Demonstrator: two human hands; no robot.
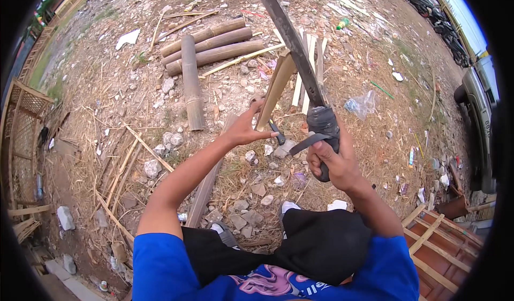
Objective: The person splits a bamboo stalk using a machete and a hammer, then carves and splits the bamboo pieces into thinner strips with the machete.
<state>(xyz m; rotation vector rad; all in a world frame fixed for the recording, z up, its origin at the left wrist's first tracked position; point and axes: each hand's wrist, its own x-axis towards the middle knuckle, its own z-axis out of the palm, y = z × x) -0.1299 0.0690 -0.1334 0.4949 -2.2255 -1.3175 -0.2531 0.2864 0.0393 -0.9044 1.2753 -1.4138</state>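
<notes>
My right hand (335,162) is wrapped around the black-taped handle of a machete (286,31). Its long dark blade slants up and to the left, and a loose strap hangs by the grip. In front of me, my left hand (249,125) holds the lower end of a split bamboo piece (277,89), its thumb stretched across the bottom. The bamboo stands tilted, its top beside the blade; whether they touch I cannot tell. Just beyond the left thumb, a dark-handled tool (277,133) lies on the ground, partly hidden.
Bamboo poles (214,52) lie stacked ahead, with another pole (191,84) against them. Thin strips (126,156) and stones (152,168) litter the ground. A plastic bag (361,105) lies right. A wooden lattice frame (439,242) is at lower right; a vehicle (479,108) stands at the right edge.
</notes>
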